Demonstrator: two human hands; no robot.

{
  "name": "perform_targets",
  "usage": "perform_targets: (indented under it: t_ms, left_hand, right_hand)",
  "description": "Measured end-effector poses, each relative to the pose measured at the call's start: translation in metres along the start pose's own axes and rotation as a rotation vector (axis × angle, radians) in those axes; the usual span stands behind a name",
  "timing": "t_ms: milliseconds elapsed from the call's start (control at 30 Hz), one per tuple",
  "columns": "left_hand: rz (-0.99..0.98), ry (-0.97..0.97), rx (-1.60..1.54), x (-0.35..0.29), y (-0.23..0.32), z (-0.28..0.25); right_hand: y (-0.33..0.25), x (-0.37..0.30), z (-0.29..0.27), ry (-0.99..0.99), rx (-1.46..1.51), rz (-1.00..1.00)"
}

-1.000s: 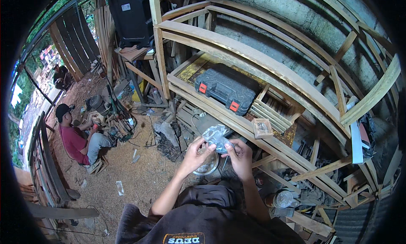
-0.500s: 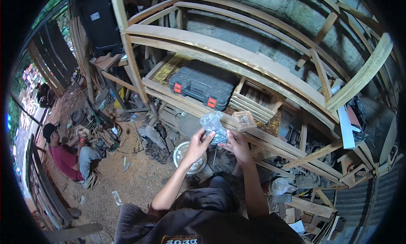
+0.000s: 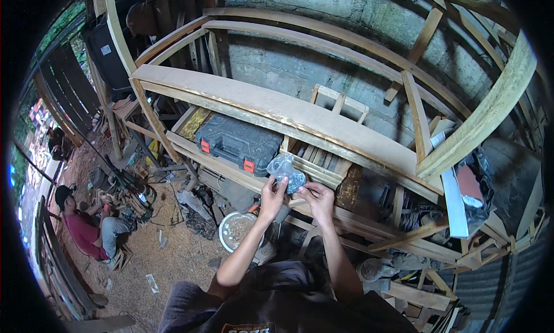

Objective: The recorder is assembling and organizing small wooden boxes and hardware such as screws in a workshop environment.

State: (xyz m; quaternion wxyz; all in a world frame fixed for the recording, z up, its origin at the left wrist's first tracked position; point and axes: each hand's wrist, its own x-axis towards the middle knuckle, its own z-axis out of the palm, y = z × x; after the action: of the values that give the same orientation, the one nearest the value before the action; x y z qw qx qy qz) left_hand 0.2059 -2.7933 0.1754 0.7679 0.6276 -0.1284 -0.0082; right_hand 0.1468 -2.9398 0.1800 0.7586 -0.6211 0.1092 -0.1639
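A clear plastic bag (image 3: 283, 167) with small dark-grey and silvery pieces in its lower part is held up before the lower shelf. What the pieces are is too small to tell. My left hand (image 3: 271, 201) grips the bag from its left side, the thumb lying against the plastic. At the bag's lower right edge, the thumb and fingers of my right hand (image 3: 317, 201) are pinched together on the plastic. Just beyond the bag, a black toolbox (image 3: 236, 142) with red-orange latches lies on the shelf, beside a slatted wooden crate (image 3: 314, 170).
A long wooden plank (image 3: 277, 111) crosses above the shelf. Below my left forearm stands a round white-rimmed basin (image 3: 224, 232). A person in a red shirt (image 3: 83, 232) sits on the sawdust-covered floor at left. Scrap wood (image 3: 418, 295) lies at lower right.
The view has shifted, so the shelf and toolbox appear farther left. Both hands still hold the bag, which looks more bunched. The small wooden box beside it is now mostly hidden.
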Motion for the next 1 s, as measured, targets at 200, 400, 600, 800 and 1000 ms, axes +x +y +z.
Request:
perform_targets:
  t_ms: [200,400,600,800,1000]
  left_hand:
    - [-0.089,0.079,0.114,0.001,-0.006,-0.003]
    - [0.006,0.193,0.087,-0.003,-0.008,0.0]
    - [-0.032,0.13,0.049,-0.004,-0.021,-0.002]
    - [-0.065,-0.08,-0.033,0.003,-0.022,0.01]
    - [-0.06,-0.266,0.002,0.017,-0.023,0.012]
  right_hand:
    - [0.011,0.01,-0.019,-0.038,-0.382,-0.196]
    - [-0.001,0.013,-0.026,-0.025,-0.814,-0.259]
    - [-0.007,0.014,-0.02,-0.104,-0.789,-0.372]
    - [0.003,0.025,-0.019,-0.215,-0.361,-0.166]
    - [0.016,0.036,-0.029,-0.004,-0.386,-0.196]
